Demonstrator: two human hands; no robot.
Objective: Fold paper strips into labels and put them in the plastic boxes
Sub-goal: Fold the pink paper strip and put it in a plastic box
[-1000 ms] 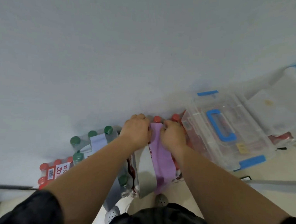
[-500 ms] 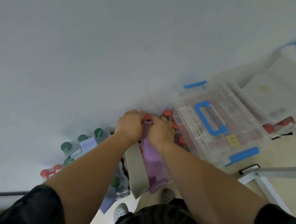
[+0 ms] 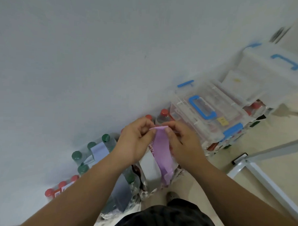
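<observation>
both hands [image 3: 135, 141] [image 3: 182, 144] on purple paper strip [image 3: 162, 152], beside clear plastic box [image 3: 207, 113]

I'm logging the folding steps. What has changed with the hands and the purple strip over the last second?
The left hand and right hand have lifted off the bottles and now pinch the top edge of the strip, the rest hanging. Unchanged: both still hold it; the box stays closed.

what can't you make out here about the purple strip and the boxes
Head view only.
purple strip, top edge: pinched under left hand and right hand, fold unclear.
yellow note on the near box: writing too small.
far box: motion-blurred, cut by right edge.
</observation>
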